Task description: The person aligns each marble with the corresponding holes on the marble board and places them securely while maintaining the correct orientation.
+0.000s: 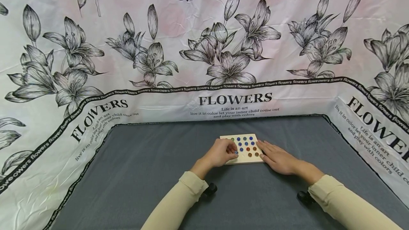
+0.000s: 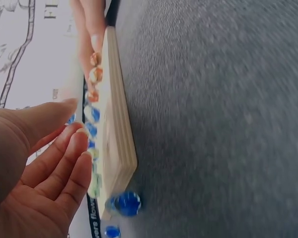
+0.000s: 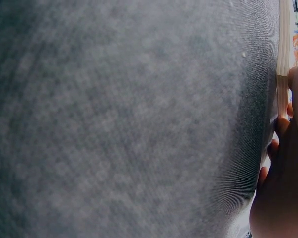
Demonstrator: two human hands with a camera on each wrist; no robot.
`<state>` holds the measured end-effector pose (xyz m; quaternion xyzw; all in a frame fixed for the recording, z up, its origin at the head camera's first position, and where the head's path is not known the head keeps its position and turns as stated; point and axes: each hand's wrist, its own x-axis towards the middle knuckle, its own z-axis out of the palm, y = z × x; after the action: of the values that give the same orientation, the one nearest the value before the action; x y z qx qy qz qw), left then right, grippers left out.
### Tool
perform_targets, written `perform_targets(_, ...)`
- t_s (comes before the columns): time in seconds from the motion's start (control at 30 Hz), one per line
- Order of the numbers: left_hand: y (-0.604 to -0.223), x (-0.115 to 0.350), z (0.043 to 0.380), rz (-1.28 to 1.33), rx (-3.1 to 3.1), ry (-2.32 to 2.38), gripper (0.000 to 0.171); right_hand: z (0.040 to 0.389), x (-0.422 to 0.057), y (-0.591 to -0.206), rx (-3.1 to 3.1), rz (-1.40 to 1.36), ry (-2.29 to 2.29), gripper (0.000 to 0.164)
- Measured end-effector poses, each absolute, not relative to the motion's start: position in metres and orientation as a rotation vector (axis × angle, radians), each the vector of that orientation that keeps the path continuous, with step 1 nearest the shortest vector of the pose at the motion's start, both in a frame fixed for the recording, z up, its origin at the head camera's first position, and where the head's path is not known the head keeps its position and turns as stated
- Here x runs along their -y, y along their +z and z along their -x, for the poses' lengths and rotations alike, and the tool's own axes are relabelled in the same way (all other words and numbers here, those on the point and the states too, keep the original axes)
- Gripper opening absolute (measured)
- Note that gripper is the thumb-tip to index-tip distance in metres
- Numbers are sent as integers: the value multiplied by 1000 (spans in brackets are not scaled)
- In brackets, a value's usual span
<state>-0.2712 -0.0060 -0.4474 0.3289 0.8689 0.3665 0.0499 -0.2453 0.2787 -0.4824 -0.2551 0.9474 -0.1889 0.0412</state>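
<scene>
A pale wooden board (image 1: 244, 161) with several glass marbles set in rows lies flat on the grey cloth. Blue and green marbles fill its far rows; orange-brown marbles (image 1: 249, 154) sit near its front right corner. Over the board's left side, my left hand (image 1: 220, 152) pinches a blue marble (image 2: 71, 119) between thumb and index finger, the other fingers loosely bent. My right hand (image 1: 281, 159) lies with fingers extended along the board's right edge, fingertips at its rim. In the left wrist view, a loose blue marble (image 2: 129, 204) lies beside the board's near left corner.
Another blue marble (image 2: 112, 231) lies farther along the board's left side, hidden behind my left hand in the head view. Grey cloth (image 1: 143, 173) covers the table. A flower-printed curtain (image 1: 166, 105) rises at the back and both sides.
</scene>
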Motion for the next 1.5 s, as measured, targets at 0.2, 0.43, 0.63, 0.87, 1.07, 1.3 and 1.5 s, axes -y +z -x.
perform_targets(0.2, -446, -3, 268, -992, -2653, 1087, 10, 247, -277, -481, -2887, 780, -579, 61)
perform_targets(0.43, -449, -14, 268, -959, -2746, 970, 11, 248, -278, -481, -2896, 794, -590, 63)
perform_targets(0.63, -455, -19, 268, -932, -2785, 919, 12, 250, -278, -485, -2888, 809, -594, 62)
perform_targets(0.87, -455, -21, 267, -942, -2797, 938, 10, 252, -277, -487, -2880, 761, -591, 61)
perform_targets(1.07, -456, -21, 266, -921, -2801, 944, 12, 251, -276, -488, -2885, 769, -590, 61)
perform_targets(1.3, -452, -14, 262, -988, -2779, 944, 22, 252, -276, -490, -2887, 774, -575, 62)
perform_targets(1.5, -434, -2, 260, -1055, -2766, 929, 29, 250, -280, -488, -2881, 748, -586, 63)
